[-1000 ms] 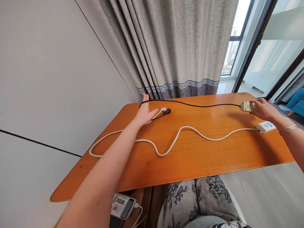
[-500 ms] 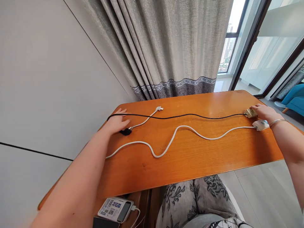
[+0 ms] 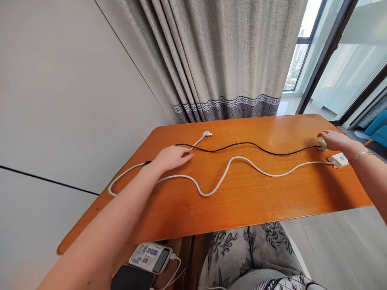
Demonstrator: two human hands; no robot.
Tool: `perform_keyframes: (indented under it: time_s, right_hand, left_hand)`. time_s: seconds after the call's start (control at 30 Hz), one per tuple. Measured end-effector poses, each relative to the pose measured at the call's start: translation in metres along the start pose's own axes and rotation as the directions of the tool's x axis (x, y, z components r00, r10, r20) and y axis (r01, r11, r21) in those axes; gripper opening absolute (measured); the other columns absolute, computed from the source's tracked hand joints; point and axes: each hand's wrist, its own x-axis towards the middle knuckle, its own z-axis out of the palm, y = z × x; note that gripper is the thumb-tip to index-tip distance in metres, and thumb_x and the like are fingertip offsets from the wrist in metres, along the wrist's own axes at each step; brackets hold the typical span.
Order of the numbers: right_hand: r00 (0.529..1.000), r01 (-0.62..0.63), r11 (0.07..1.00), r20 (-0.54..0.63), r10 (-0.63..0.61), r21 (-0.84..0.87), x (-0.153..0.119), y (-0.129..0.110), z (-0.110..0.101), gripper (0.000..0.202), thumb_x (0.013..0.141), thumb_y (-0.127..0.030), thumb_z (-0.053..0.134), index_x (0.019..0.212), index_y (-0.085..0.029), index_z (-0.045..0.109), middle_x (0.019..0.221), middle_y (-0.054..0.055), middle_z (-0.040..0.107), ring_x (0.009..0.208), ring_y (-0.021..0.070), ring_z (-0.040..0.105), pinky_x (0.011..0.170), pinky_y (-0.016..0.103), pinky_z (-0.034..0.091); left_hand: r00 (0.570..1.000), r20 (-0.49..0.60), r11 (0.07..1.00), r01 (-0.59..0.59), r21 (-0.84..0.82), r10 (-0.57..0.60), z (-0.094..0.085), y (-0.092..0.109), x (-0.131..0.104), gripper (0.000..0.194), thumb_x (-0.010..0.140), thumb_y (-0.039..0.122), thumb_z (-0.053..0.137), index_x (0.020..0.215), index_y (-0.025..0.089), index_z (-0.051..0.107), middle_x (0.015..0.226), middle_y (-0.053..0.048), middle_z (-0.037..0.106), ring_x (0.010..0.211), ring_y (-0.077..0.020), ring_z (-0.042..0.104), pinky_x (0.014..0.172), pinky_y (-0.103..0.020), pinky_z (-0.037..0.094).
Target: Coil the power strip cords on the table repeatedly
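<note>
My left hand (image 3: 172,158) is low over the left part of the wooden table (image 3: 242,209), closed around the black cable (image 3: 229,146) where it runs in at the fingers. The grip itself is partly hidden. Beneath that hand passes a white cable (image 3: 208,194), whose white plug (image 3: 207,133) lies just beyond. A small black piece (image 3: 147,162) shows behind the wrist. At the right end, my right hand (image 3: 335,141) has its fingers over a beige block (image 3: 322,145) on the black cable's end. Near that wrist sits a white block (image 3: 338,160) ending the white cable.
Below the table edge are a white boxy device (image 3: 149,257) with a cord and a dark flat object (image 3: 133,277). A grey curtain (image 3: 229,60) hangs behind the table, and a pale wall panel (image 3: 60,100) stands at the left.
My left hand has moved right and the black cable's left bend has come with it. The loop of white cable at the left is now uncovered. The beige block has turned slightly.
</note>
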Motion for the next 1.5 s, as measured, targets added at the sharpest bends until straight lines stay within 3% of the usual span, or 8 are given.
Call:
perform_keyframes:
  time_s: [0.13, 0.27, 0.4, 0.53, 0.77, 0.97, 1.23, 1.5]
  right_hand:
    - [0.958, 0.283, 0.945, -0.098, -0.270, 0.165, -0.002, -0.067, -0.012, 0.050, 0.085, -0.025, 0.062, 0.135, -0.018, 0.059, 0.141, 0.018, 0.058, 0.131, 0.0306, 0.057, 0.109, 0.043, 0.046]
    - [0.841, 0.539, 0.750, -0.200, -0.503, 0.383, -0.019, -0.165, -0.012, 0.080, 0.085, -0.064, 0.063, 0.148, -0.017, 0.046, 0.151, 0.019, 0.049, 0.142, 0.0342, 0.046, 0.120, 0.050, 0.036]
    - [0.791, 0.610, 0.700, -0.225, -0.569, 0.372, -0.028, -0.244, -0.005, 0.119, 0.073, -0.073, 0.070, 0.161, -0.011, 0.019, 0.165, 0.026, 0.023, 0.154, 0.0406, 0.022, 0.124, 0.064, 0.017]
    - [0.789, 0.612, 0.730, -0.177, -0.588, 0.304, -0.023, -0.287, -0.006, 0.128, 0.071, -0.064, 0.078, 0.162, -0.008, 0.008, 0.163, 0.032, 0.022, 0.153, 0.0435, 0.022, 0.121, 0.071, 0.009]
    - [0.793, 0.600, 0.758, -0.062, -0.607, 0.254, -0.020, -0.296, -0.021, 0.031, 0.101, -0.029, 0.045, 0.118, -0.012, 0.065, 0.121, 0.022, 0.066, 0.110, 0.0314, 0.067, 0.095, 0.042, 0.050]
    - [0.796, 0.559, 0.639, -0.127, -0.592, 0.528, -0.034, -0.288, -0.026, 0.021, 0.098, -0.029, 0.054, 0.115, -0.016, 0.056, 0.102, 0.009, 0.068, 0.090, 0.0182, 0.065, 0.082, 0.029, 0.049]
    - [0.864, 0.296, 0.124, -0.210, -0.457, 0.947, -0.048, -0.282, -0.086, 0.027, 0.096, -0.042, 0.054, 0.081, -0.020, 0.052, 0.059, -0.008, 0.037, 0.049, 0.0085, 0.035, 0.046, 0.021, 0.032]
    - [0.825, 0.502, -0.169, -0.528, -0.202, 0.848, -0.044, -0.269, -0.193, 0.038, 0.091, -0.051, 0.065, 0.074, -0.023, 0.046, 0.058, -0.007, 0.027, 0.046, 0.0073, 0.024, 0.043, 0.022, 0.020]
  left_hand:
    - [0.955, -0.228, 0.910, -0.258, -0.323, 0.190, -0.003, 0.066, -0.011, 0.062, 0.087, 0.062, 0.043, 0.123, 0.017, 0.064, 0.126, -0.013, 0.071, 0.110, -0.0277, 0.069, 0.098, -0.039, 0.052]
    - [0.849, -0.219, 0.843, -0.517, -0.151, 0.481, 0.016, 0.125, -0.012, 0.098, 0.073, 0.064, 0.069, 0.152, 0.016, 0.040, 0.164, -0.020, 0.032, 0.151, -0.0346, 0.032, 0.123, -0.049, 0.026]
    - [0.933, -0.053, 0.930, -0.360, -0.076, 0.357, 0.034, 0.148, 0.010, 0.109, 0.075, 0.045, 0.072, 0.161, 0.010, 0.015, 0.168, -0.026, 0.001, 0.157, -0.0394, 0.001, 0.124, -0.059, 0.011]
    - [0.986, 0.079, 0.985, -0.140, -0.104, 0.148, 0.035, 0.142, 0.039, 0.099, 0.080, 0.034, 0.063, 0.160, 0.005, 0.014, 0.166, -0.030, 0.015, 0.155, -0.0393, 0.018, 0.122, -0.056, 0.023]
    - [0.982, 0.115, 0.987, -0.146, -0.061, 0.152, 0.034, 0.129, 0.044, 0.031, 0.078, 0.022, 0.059, 0.106, 0.020, 0.074, 0.112, -0.012, 0.076, 0.108, -0.0295, 0.070, 0.087, -0.033, 0.052]
    - [0.969, -0.122, 0.906, -0.242, -0.346, 0.213, 0.012, 0.131, 0.024, 0.028, 0.085, 0.021, 0.051, 0.105, 0.017, 0.071, 0.087, -0.008, 0.076, 0.083, -0.0222, 0.071, 0.071, -0.029, 0.051]
    - [0.827, -0.562, 0.529, -0.487, -0.695, 0.024, -0.010, 0.133, 0.005, 0.031, 0.082, 0.034, 0.062, 0.109, 0.018, 0.065, 0.100, -0.004, 0.069, 0.061, -0.0100, 0.060, 0.054, -0.023, 0.051]
    - [0.862, -0.504, 0.478, -0.461, -0.748, 0.043, -0.004, 0.119, 0.007, 0.038, 0.080, 0.053, 0.066, 0.092, 0.017, 0.066, 0.068, -0.002, 0.064, 0.067, -0.0153, 0.062, 0.057, -0.025, 0.048]
